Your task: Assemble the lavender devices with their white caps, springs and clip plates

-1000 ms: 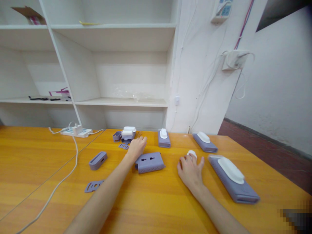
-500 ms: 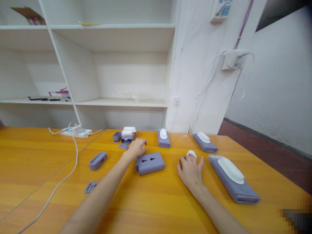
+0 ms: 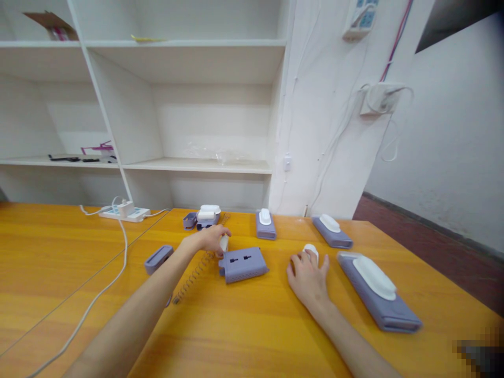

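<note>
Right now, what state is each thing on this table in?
left hand: closed around a small white piece
right hand: open, flat, fingertips on a small white cap
socket housing: lying flat, uncapped
big purple unit: white top fitted
purple shell: uncapped
power strip: white plug in

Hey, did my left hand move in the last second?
Yes. The left hand has drawn back a little leftward, away from the purple socket block, and now grips a small white piece.

L hand (image 3: 208, 239) behind-left of housing (image 3: 243, 264) | R hand (image 3: 309, 278) right of it | pwr strip (image 3: 124, 212) far left, back
</note>
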### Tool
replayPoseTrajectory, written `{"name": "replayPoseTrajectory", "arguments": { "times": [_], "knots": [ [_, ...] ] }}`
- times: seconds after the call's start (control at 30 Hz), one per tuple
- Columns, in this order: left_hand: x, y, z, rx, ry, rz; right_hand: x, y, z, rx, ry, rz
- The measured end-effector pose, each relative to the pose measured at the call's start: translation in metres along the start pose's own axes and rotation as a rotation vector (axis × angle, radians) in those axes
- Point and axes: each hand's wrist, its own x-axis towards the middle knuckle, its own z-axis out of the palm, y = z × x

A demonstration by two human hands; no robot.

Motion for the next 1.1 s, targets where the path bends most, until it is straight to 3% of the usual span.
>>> {"name": "replayPoseTrajectory", "arguments": {
  "times": [0.43, 0.77, 1.1],
  "knots": [
    [0.011, -0.005, 0.01, 0.161, 0.203, 0.021, 0.0, 0.0, 0.0, 0.002, -0.011, 0.002],
    [0.0, 0.001, 0.029, 0.073, 0.277, -0.131, 0.0, 0.0, -0.001, 0.01, -0.006, -0.001],
    [0.007, -0.004, 0.032, -0.073, 0.338, -0.127, 0.001, -0.001, -0.003, 0.008, -0.025, 0.009]
  ]
}}
